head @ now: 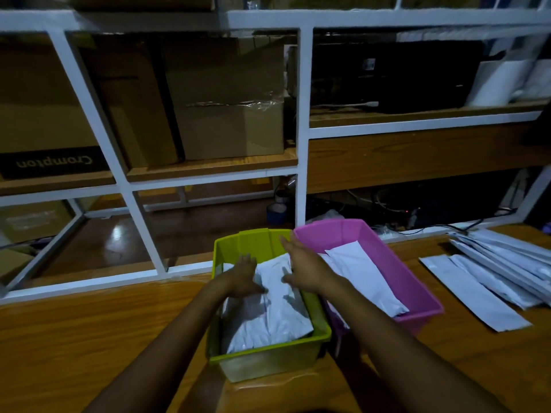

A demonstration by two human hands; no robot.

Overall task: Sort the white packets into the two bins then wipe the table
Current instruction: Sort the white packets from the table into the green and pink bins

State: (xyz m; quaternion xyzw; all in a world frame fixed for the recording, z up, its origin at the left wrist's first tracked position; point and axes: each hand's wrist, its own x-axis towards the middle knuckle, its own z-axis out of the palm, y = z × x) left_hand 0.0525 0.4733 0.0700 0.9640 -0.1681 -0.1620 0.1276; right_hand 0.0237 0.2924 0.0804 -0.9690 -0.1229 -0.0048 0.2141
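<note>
A green bin (pixel 268 357) and a pink bin (pixel 423 305) stand side by side on the wooden table (pixel 74 338). White packets (pixel 277 311) fill the green bin; other white packets (pixel 362 274) lie in the pink one. Both my hands are over the green bin. My left hand (pixel 244 274) lies flat, fingers straight, pressing on the packets at the bin's far left. My right hand (pixel 302 260) hovers with straight fingers above the far right corner, its thumb touching the top packet. A loose pile of white packets (pixel 489 281) lies on the table at the right.
White-framed shelving (pixel 302 114) rises behind the table, holding cardboard boxes (pixel 229 99) and dark equipment. Cables (pixel 447 228) run along the table's far edge at the right. Bare wood lies left of the green bin and in front of both bins.
</note>
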